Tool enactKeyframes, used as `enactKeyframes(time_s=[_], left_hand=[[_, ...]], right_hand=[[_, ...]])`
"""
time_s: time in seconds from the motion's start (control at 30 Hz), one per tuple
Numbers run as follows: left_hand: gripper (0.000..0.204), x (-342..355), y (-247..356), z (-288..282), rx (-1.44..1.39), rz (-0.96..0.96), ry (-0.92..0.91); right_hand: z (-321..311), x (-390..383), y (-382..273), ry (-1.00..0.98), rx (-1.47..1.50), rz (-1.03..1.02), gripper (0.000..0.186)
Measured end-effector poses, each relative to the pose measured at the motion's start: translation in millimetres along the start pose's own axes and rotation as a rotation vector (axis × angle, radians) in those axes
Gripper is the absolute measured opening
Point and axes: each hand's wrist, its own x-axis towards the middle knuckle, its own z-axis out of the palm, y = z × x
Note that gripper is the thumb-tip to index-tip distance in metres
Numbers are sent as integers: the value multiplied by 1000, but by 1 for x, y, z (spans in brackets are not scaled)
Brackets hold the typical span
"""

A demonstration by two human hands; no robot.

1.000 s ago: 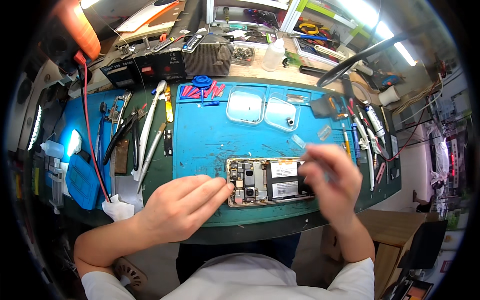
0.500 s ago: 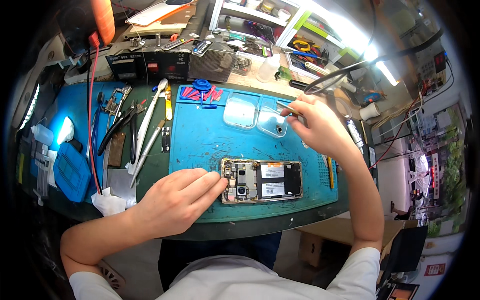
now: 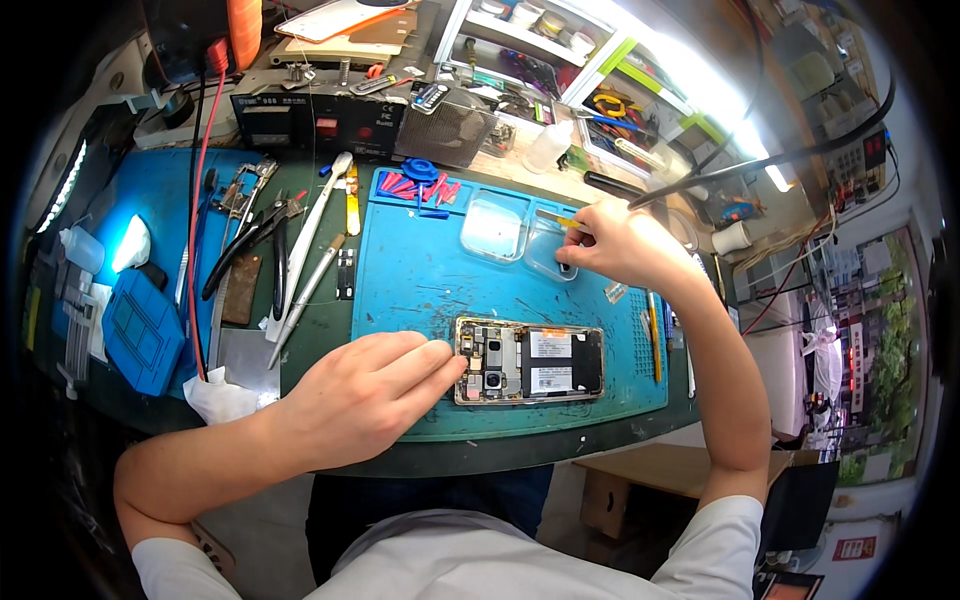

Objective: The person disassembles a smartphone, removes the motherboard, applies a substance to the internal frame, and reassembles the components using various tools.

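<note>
My left hand (image 3: 375, 390), fingers pressed together, holds the left end of an opened phone (image 3: 515, 360) with board, camera parts and battery exposed. My right hand (image 3: 610, 245) is closed on a slim yellow tool (image 3: 558, 220), its fingertips down in the right clear plastic container (image 3: 543, 252) by a small dark part, partly hidden by them. A second clear container (image 3: 492, 212) sits just left of that. Both containers and the phone lie on a blue work mat (image 3: 410, 290).
Left: pliers (image 3: 240, 245), white and silver tools (image 3: 305, 250), a blue case (image 3: 140, 330), red and black leads. Behind: pink-and-blue pieces (image 3: 415, 185), a black equipment box (image 3: 310, 122), a white bottle (image 3: 548, 148), shelves and drooping cables (image 3: 780, 160). Right: pens and tools (image 3: 655, 335) along the mat.
My right hand has moved from over the phone up to the right container and lowered its fingertips into it. My left hand stays at the phone's left end.
</note>
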Motion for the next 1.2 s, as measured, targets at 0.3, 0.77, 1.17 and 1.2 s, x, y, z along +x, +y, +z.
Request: enactKeyframes(time_s=[0.3,0.77,1.17,1.2], left_hand=[[42,0,0,2,-31,0,40],[43,1,0,4,-51,-15,47],[42,0,-1,3,-64,-23,46],[42,0,-1,3,-62,-21,47]], right_hand=[[2,0,7,65,122,-32,32],[1,-5,15,7,161,-32,33],[1,-2,0,-9,157,-24,23],[1,-1,0,-19,154,-33,23]])
